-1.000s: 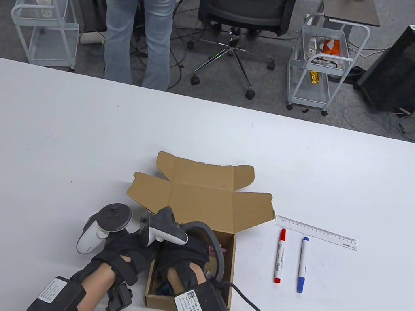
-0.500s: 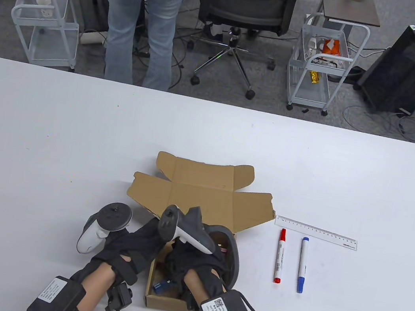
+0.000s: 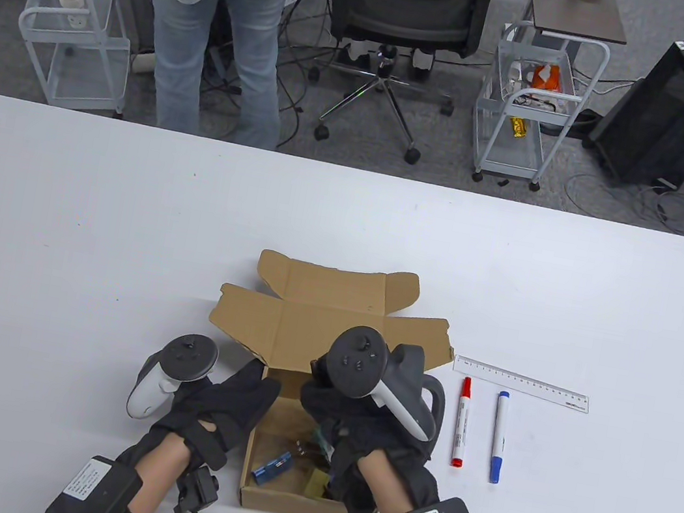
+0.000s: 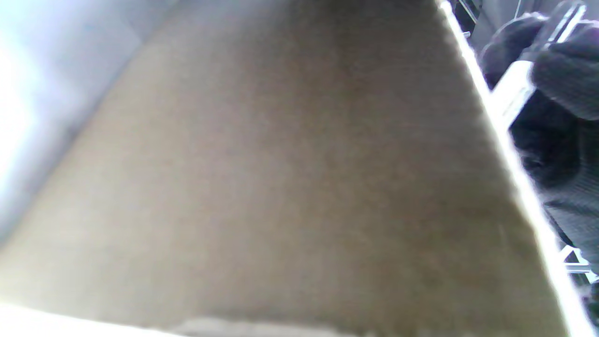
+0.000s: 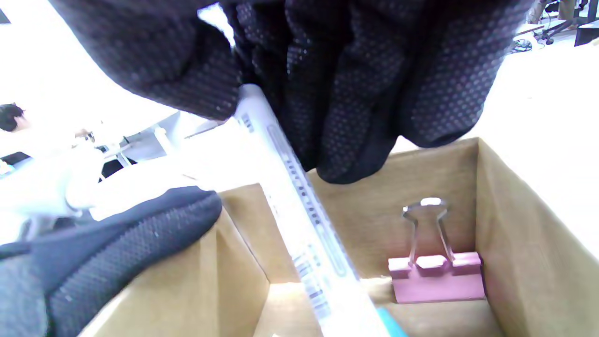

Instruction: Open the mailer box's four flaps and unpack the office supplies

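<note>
Mailer box (image 3: 292,387) sits on the white table (image 3: 57,219), flaps folded out flat on its far side. All positions below are given relative to the box.

Right hand (image 3: 363,439): above the box's right half, fingers curled round a white marker (image 5: 299,210) with printed barrel and a teal end, held slanting over the box interior.

Left hand (image 3: 223,407): against the box's left wall, fingers extended along its upper edge. Not curled round anything; relaxed and flat. In the left wrist view only blurred cardboard shows.

Inside the box: a pink binder clip (image 5: 437,276) stands against the end wall; a small blue item (image 3: 272,464) lies on the floor near the front.

Right of the box: a red marker (image 3: 462,421), a blue marker (image 3: 499,436) beside it, and a clear ruler (image 3: 521,383) just beyond both.
</note>
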Motion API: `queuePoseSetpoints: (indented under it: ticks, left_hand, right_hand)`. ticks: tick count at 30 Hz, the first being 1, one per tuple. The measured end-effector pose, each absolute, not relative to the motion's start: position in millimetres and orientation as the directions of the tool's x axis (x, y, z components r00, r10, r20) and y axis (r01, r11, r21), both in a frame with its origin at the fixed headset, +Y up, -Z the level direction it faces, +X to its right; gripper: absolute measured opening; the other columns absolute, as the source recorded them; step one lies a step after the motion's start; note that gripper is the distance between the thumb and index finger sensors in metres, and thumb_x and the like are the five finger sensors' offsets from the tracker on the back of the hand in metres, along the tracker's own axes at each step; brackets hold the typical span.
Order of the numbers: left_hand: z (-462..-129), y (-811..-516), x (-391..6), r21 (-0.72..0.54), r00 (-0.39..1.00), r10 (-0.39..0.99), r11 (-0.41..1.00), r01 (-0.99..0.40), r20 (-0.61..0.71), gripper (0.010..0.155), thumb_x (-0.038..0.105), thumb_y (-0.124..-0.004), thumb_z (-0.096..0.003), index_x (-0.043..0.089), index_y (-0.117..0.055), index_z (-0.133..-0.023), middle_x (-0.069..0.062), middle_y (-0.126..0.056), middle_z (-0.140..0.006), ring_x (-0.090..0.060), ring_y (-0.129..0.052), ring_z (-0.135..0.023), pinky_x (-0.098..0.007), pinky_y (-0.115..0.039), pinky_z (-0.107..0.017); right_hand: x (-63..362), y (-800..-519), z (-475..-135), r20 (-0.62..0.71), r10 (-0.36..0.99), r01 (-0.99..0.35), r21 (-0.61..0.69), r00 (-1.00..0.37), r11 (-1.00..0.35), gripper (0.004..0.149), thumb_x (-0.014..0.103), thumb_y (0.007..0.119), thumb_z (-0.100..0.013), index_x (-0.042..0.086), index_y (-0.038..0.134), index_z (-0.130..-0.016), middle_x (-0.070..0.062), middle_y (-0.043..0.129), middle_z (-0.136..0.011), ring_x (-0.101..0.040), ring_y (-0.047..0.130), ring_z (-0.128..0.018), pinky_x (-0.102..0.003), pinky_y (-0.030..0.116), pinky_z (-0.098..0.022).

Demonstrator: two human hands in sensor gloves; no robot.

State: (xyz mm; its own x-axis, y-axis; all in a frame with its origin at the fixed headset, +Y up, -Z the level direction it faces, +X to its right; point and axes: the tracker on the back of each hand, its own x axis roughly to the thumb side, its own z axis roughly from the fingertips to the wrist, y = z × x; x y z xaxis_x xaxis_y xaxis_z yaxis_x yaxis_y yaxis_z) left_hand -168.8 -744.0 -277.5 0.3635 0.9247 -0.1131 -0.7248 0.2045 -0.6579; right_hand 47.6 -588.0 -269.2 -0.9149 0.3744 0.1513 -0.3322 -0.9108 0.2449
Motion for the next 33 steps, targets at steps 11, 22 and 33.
queuePoseSetpoints:
  ticks: [11,22,33]
  left_hand:
    - [-278,-744,-169,-0.659,0.363,0.925,0.203,-0.724,-0.114,0.077,0.055,-0.045,-0.0616,0.013,-0.01,-0.116,-0.022,-0.016,-0.124,-0.049,-0.015,-0.116,-0.06,-0.034,-0.082]
    - [-278,-744,-169,-0.657,0.362,0.925,0.203,-0.726,-0.114,0.077,0.055,-0.045,-0.0617,0.013,-0.01,-0.116,-0.022,-0.016,-0.124,-0.049,-0.015,-0.116,-0.06,-0.034,-0.082]
    - [-277,-744,-169,-0.655,0.361,0.925,0.201,-0.728,-0.118,0.077,0.056,-0.045,-0.0617,0.014,-0.01,-0.116,-0.021,-0.016,-0.125,-0.049,-0.015,-0.117,-0.059,-0.033,-0.082]
  right_hand:
    - [83,-562,-269,0.113,0.4,-0.38,0.167,-0.909,-0.91,0.048,0.044,0.082,-0.056,0.016,0.076,-0.096,-0.006,0.102,-0.078,-0.029,0.106,-0.064,-0.053,0.088,-0.055]
    - [146,-553,-274,-0.01,0.405,-0.405,0.086,-0.914,-0.91,0.05,0.042,0.087,-0.055,0.015,0.076,-0.097,-0.006,0.101,-0.078,-0.029,0.106,-0.063,-0.054,0.088,-0.054]
    - [249,-575,-279,-0.257,0.348,-0.371,0.045,-0.902,-0.928,0.049,0.039,0.088,-0.056,0.012,0.079,-0.096,-0.007,0.103,-0.076,-0.03,0.107,-0.06,-0.053,0.089,-0.052]
